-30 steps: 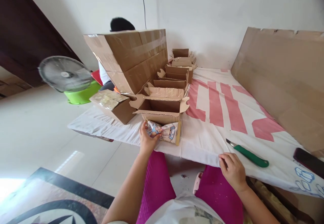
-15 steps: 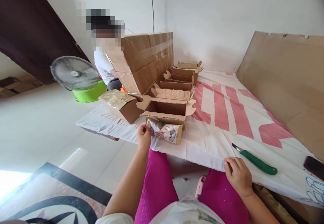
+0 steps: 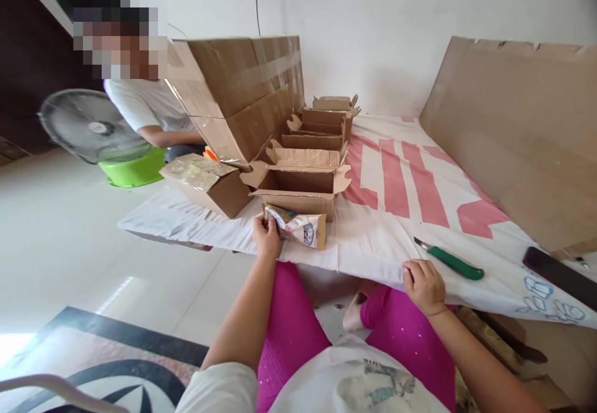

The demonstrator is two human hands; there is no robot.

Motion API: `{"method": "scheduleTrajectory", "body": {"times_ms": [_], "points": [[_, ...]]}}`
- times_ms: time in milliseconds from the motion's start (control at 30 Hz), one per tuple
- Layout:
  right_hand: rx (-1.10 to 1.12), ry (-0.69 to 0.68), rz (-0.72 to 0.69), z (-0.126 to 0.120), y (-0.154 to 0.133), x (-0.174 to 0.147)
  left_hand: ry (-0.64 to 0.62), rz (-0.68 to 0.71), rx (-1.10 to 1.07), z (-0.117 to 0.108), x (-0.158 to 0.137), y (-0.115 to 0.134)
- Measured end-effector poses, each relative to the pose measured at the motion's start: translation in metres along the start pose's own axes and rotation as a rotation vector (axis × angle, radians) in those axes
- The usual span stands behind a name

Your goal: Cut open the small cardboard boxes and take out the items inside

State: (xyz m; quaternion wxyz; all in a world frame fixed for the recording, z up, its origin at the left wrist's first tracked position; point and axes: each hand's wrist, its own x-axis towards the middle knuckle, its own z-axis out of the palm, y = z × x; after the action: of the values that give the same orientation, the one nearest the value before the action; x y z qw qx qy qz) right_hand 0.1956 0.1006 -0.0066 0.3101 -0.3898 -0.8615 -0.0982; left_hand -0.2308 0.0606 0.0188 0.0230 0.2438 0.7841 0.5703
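Cardboard open box [image 3: 298, 190] stands at twelve o'clock of the printed packet [image 3: 298, 227], which the left hand [image 3: 267, 237] fingers pinch, while the right hand [image 3: 423, 286] fingers curl on the white cloth [image 3: 373, 257] edge at four o'clock.

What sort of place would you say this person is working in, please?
Probably a room in a home used for small-scale packing: a row of open cardboard boxes stands on a cloth-covered low surface, a large taped carton beside them, a floor fan on the tiles.
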Motion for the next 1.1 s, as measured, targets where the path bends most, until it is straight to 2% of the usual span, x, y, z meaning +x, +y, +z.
{"method": "scheduleTrajectory", "body": {"times_ms": [367, 467, 567, 633, 700, 767, 833, 900, 933, 1000, 1067, 1100], "points": [[-0.011, 0.037, -0.013, -0.003, -0.001, 0.001, 0.010, 0.023, 0.011, 0.004, 0.002, -0.002], [0.017, 0.058, -0.015, -0.001, 0.001, 0.000, 0.028, 0.065, 0.003, 0.003, -0.004, -0.004], [0.037, 0.096, -0.037, 0.002, 0.004, -0.001, 0.102, 0.141, 0.008, -0.007, 0.001, 0.000], [0.045, 0.111, -0.053, 0.003, 0.005, -0.001, 0.169, 0.199, 0.024, -0.024, 0.018, 0.010], [0.051, 0.114, -0.062, 0.004, 0.006, -0.001, 0.227, 0.245, 0.073, -0.046, 0.047, 0.028], [0.057, 0.119, -0.074, 0.004, 0.007, -0.001, 0.245, 0.275, 0.290, -0.069, 0.084, 0.046], [0.059, 0.125, -0.078, 0.004, 0.007, -0.001, 0.123, 0.227, 0.457, -0.085, 0.121, 0.060], [0.063, 0.124, -0.076, 0.005, 0.007, 0.000, -0.038, 0.157, 0.494, -0.092, 0.148, 0.064], [0.063, 0.123, -0.072, 0.005, 0.006, 0.000, -0.103, 0.136, 0.479, -0.092, 0.157, 0.063], [0.064, 0.120, -0.063, 0.004, 0.004, 0.000, -0.152, 0.126, 0.451, -0.093, 0.163, 0.055], [0.060, 0.110, -0.046, 0.002, 0.002, 0.001, -0.113, 0.141, 0.406, -0.098, 0.158, 0.043], [0.058, 0.103, -0.035, 0.002, 0.001, 0.001, -0.042, 0.153, 0.337, -0.105, 0.153, 0.037]]}}
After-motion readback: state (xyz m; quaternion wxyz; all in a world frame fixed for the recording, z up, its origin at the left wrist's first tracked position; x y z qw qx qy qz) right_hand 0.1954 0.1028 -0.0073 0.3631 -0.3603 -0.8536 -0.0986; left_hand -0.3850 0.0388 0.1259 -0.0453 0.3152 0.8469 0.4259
